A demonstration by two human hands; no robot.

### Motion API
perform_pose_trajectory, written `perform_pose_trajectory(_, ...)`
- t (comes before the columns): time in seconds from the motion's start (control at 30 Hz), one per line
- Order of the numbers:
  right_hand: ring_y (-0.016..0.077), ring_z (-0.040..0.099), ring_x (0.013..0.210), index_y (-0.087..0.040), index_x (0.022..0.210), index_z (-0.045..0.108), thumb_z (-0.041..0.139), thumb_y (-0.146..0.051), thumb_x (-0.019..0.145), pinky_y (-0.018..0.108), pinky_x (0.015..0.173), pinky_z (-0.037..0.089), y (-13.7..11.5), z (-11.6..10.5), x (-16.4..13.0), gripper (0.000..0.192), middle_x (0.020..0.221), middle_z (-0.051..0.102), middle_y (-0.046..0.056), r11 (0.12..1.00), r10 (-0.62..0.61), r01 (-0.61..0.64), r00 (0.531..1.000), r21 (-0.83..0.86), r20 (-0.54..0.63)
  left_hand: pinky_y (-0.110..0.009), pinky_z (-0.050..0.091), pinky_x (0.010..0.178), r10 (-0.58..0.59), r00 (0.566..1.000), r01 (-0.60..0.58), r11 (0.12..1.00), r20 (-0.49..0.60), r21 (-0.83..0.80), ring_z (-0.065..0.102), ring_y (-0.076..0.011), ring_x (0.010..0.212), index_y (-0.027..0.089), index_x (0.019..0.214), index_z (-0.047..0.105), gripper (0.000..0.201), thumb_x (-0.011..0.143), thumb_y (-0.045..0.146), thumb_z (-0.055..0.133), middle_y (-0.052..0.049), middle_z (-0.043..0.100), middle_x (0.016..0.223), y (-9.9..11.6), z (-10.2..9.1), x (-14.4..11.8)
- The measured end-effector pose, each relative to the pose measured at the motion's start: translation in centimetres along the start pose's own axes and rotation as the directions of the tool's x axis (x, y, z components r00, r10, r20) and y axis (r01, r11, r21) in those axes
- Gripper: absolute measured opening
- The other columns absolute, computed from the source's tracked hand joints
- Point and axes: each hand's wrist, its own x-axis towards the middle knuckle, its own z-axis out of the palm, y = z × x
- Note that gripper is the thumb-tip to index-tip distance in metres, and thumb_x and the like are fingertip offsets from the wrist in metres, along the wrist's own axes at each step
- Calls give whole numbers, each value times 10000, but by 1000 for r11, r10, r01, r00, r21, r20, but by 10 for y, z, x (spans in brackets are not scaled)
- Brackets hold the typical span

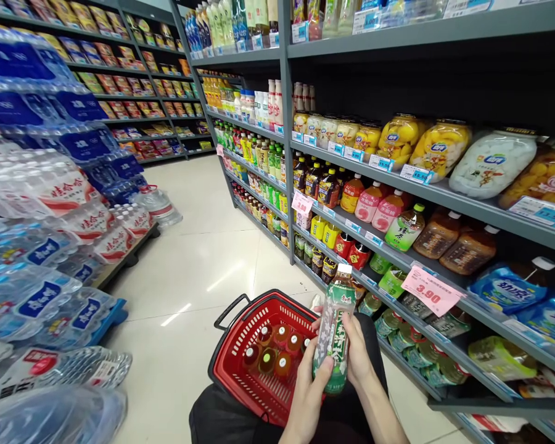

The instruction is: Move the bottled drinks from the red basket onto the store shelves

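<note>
Both hands grip a green-labelled tea bottle [335, 330] upright over the red shopping basket [240, 351]. The left hand [311, 385] wraps its lower part, and the right hand [358, 351] clasps its side. Capped bottles [271, 354] stand in the basket.

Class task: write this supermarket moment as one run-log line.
left hand: holds green-labelled plastic tea bottle | right hand: holds same bottle | below: red plastic shopping basket with bottles | right: drink shelves

Green-labelled bottle [335, 333], white cap; red basket [234, 364].
</note>
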Motion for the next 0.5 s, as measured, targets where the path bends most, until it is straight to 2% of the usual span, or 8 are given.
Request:
perform_pose_trajectory(0.07,295,760,1000,-177,1157,740,836,-566,826,401,846,640,-2,-1,1,520,1162,783,133,1000,-6,6,1000,-28,-18,-463,439,1188,44,999,-44,998,7,43,521,-381,1419,196,1335,686,728,813,693,784,-136,629,1471,-3,-1,2)
perform_pose_trajectory(0.2,287,750,1061,-207,1275,701,896,-486,788,399,900,629,-3,-4,0,594,1267,756,123,995,-45,43,999,-94,-21,-405,523,1012,216,975,-222,964,59,145,664,-307,1129,180,1265,636,607,852,607,764,-119,698,1239,-2,1,6)
perform_pose_trajectory(0.3,270,746,1088,-226,1352,658,902,-429,797,389,942,615,1,-3,-3,640,1271,756,110,992,-79,75,996,-102,-34,-390,547,934,358,934,-347,910,-10,228,670,-276,1026,183,1197,621,514,839,516,781,-93,691,1131,6,5,6)
perform_pose_trajectory(0.4,264,754,1066,-248,1431,597,900,-428,799,401,945,613,3,1,-6,723,1226,770,95,992,-116,111,989,-53,-93,-381,579,886,538,842,-486,792,-46,369,678,-261,994,201,1157,627,446,804,399,814,-71,675,1085,17,7,5)
perform_pose_trajectory(0.5,280,765,1005,-236,1440,592,834,-573,829,440,914,620,-4,6,-6,738,1126,793,95,994,-71,83,987,78,-143,-388,607,863,737,675,-645,566,35,514,688,-260,1002,210,1191,648,450,796,310,839,-80,658,1104,22,5,5)
